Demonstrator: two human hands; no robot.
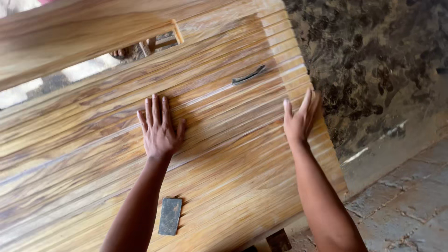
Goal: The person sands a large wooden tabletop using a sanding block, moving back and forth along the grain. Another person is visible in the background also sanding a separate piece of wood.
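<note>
To our right we see a dark, blotchy stained wall (pixel 373 60) and, below it, a cracked grey stone floor (pixel 406 205) in daylight.

The wooden panel (pixel 224 154) was large, golden-brown and strongly grained, ribbed with long parallel grooves running aslant. It lay flat, filling most of the view, with a rectangular opening cut near its upper left.
</note>
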